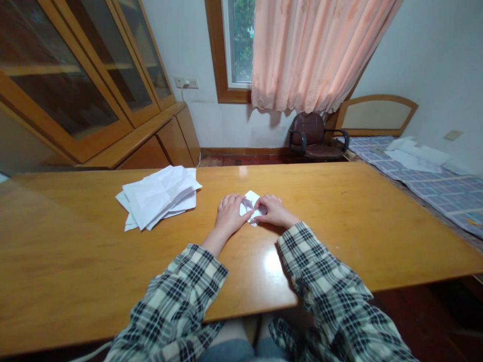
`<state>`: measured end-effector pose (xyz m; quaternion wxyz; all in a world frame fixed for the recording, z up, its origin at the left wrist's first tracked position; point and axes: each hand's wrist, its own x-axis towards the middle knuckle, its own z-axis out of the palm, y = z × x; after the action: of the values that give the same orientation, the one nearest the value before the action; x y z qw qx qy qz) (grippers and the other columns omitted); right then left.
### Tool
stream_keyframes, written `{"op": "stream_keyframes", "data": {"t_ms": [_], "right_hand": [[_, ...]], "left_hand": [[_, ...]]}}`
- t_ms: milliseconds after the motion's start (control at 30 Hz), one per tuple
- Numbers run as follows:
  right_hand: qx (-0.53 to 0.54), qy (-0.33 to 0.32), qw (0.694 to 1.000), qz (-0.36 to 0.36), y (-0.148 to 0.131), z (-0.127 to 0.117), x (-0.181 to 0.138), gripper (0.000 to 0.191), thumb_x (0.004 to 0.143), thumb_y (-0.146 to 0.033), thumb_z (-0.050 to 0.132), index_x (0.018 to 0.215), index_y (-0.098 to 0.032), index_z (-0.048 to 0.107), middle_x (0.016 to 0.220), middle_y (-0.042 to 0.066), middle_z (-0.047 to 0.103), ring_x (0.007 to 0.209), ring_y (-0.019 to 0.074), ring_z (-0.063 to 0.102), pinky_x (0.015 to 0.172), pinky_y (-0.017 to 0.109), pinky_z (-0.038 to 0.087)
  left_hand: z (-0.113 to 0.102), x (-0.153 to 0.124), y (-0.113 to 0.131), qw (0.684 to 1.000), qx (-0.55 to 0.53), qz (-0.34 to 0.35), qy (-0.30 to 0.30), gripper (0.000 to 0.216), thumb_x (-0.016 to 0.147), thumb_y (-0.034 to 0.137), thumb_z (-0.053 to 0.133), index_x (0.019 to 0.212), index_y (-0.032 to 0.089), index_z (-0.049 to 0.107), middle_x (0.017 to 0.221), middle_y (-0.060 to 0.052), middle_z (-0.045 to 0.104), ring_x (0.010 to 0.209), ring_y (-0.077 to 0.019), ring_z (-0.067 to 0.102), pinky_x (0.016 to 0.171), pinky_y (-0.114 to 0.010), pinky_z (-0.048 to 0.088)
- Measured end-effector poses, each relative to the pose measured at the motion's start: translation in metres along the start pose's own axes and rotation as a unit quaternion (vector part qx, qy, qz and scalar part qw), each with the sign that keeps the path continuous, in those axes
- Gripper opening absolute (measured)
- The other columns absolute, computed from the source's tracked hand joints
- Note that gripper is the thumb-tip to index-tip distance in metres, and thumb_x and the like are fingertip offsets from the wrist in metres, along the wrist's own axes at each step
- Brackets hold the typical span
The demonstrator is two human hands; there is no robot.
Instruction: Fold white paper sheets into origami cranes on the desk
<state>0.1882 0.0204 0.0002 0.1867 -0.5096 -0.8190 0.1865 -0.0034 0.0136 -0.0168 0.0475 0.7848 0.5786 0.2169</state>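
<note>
A small folded piece of white paper [252, 196] lies on the wooden table [332, 221], between my two hands. From its left side my left hand [231, 211] presses on it, the thumb on the near part and the fingers by the left edge. My right hand [272, 210] pinches a fold of the paper at its right side with thumb and forefinger. Part of the paper is hidden under the fingers. Its exact folded shape is too small to make out.
Left of my hands lies a loose stack of creased white paper sheets [160, 196]. Beyond the table stand a brown armchair [311, 133] and a glass-door cabinet [124, 120]. To the right is a bed [411, 171] with papers on it.
</note>
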Motion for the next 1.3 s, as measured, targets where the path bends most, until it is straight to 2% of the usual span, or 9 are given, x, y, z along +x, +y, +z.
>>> {"op": "stream_keyframes", "data": {"t_ms": [233, 400, 600, 767, 900, 1033, 1300], "right_hand": [[-0.054, 0.021, 0.998, 0.013, -0.008, 0.004, 0.0, 0.053, 0.062, -0.063, 0.076, 0.092, -0.022, 0.061, 0.097, 0.005, 0.061, 0.095, 0.0245, 0.05, 0.078, 0.033, 0.029], [-0.063, 0.011, 0.998, 0.02, -0.009, 0.005, 0.0, 0.055, 0.061, -0.064, 0.076, 0.093, -0.022, 0.06, 0.099, 0.006, 0.061, 0.096, 0.0251, 0.05, 0.078, 0.033, 0.029], [-0.053, -0.001, 0.998, 0.016, -0.01, 0.003, 0.0, 0.052, 0.063, -0.064, 0.074, 0.096, -0.026, 0.064, 0.1, 0.006, 0.059, 0.1, 0.0262, 0.048, 0.082, 0.036, 0.029], [-0.053, -0.013, 0.998, 0.02, -0.01, 0.003, 0.0, 0.05, 0.064, -0.062, 0.075, 0.098, -0.027, 0.066, 0.1, 0.006, 0.058, 0.1, 0.0262, 0.047, 0.083, 0.036, 0.029], [-0.043, -0.016, 0.999, 0.017, -0.009, 0.002, -0.001, 0.049, 0.062, -0.058, 0.079, 0.098, -0.028, 0.067, 0.1, 0.005, 0.057, 0.1, 0.0257, 0.047, 0.084, 0.036, 0.029], [-0.025, -0.019, 0.999, 0.013, -0.008, 0.001, -0.002, 0.042, 0.065, -0.054, 0.078, 0.098, -0.028, 0.068, 0.1, 0.004, 0.057, 0.101, 0.025, 0.046, 0.086, 0.037, 0.029], [-0.029, -0.03, 0.999, -0.006, -0.013, 0.004, -0.003, 0.045, 0.073, -0.046, 0.073, 0.115, -0.029, 0.067, 0.108, 0.006, 0.057, 0.104, 0.0252, 0.045, 0.09, 0.04, 0.029]], "left_hand": [[0.002, 0.001, 0.002, 1.0, -0.009, -0.013, 0.01, 0.05, 0.077, 0.048, 0.066, 0.12, 0.024, 0.056, 0.127, -0.008, 0.057, 0.122, -0.0282, 0.045, 0.105, -0.043, 0.033], [-0.001, 0.007, -0.006, 0.999, -0.035, -0.004, 0.001, 0.039, 0.085, 0.052, 0.055, 0.114, 0.027, 0.062, 0.122, -0.007, 0.06, 0.116, -0.0276, 0.047, 0.1, -0.043, 0.036], [-0.003, 0.017, -0.015, 0.997, -0.077, -0.016, 0.002, 0.028, 0.091, 0.044, 0.049, 0.104, 0.027, 0.068, 0.115, -0.005, 0.063, 0.112, -0.0242, 0.049, 0.1, -0.04, 0.038], [0.001, 0.023, -0.02, 0.995, -0.095, -0.024, -0.004, 0.028, 0.093, 0.041, 0.044, 0.096, 0.025, 0.068, 0.117, -0.004, 0.063, 0.113, -0.0232, 0.05, 0.102, -0.041, 0.038], [-0.001, 0.023, -0.026, 0.992, -0.127, -0.013, -0.022, 0.026, 0.092, 0.039, 0.045, 0.101, 0.026, 0.066, 0.123, -0.003, 0.06, 0.119, -0.0219, 0.047, 0.105, -0.041, 0.035], [-0.006, 0.022, -0.032, 0.986, -0.156, 0.019, -0.047, 0.026, 0.093, 0.036, 0.045, 0.105, 0.025, 0.065, 0.13, -0.003, 0.057, 0.124, -0.0203, 0.045, 0.108, -0.04, 0.033], [-0.006, 0.021, -0.034, 0.989, -0.128, 0.041, -0.061, 0.029, 0.095, 0.034, 0.038, 0.102, 0.024, 0.065, 0.127, -0.003, 0.059, 0.122, -0.0199, 0.045, 0.108, -0.04, 0.034]]}}
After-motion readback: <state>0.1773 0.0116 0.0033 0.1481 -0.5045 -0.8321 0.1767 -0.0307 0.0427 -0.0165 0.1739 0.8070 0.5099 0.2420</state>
